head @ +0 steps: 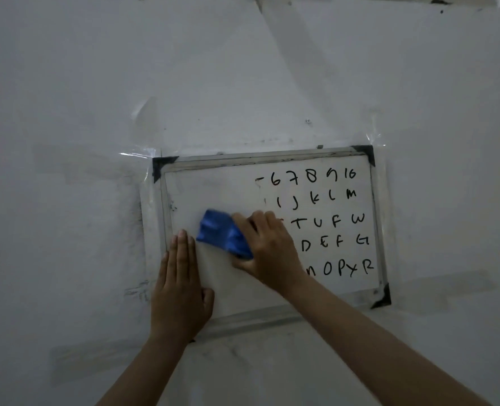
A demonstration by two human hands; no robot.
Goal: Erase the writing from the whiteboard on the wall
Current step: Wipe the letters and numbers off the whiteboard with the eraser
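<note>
A small framed whiteboard (213, 189) with black corner caps is taped to a white wall. Black marker writing (319, 221), rows of numbers and letters, covers its right half; the left half is wiped, with faint smudges. My right hand (269, 247) presses a crumpled blue cloth (223, 234) against the board near its middle, just left of the remaining letters. My left hand (181, 285) lies flat with fingers together on the board's lower left corner, holding nothing.
Clear tape (138, 155) fixes the board's corners to the wall. The wall (67, 230) around the frame carries grey smudges and old tape marks. A ceiling edge (260, 1) runs along the top.
</note>
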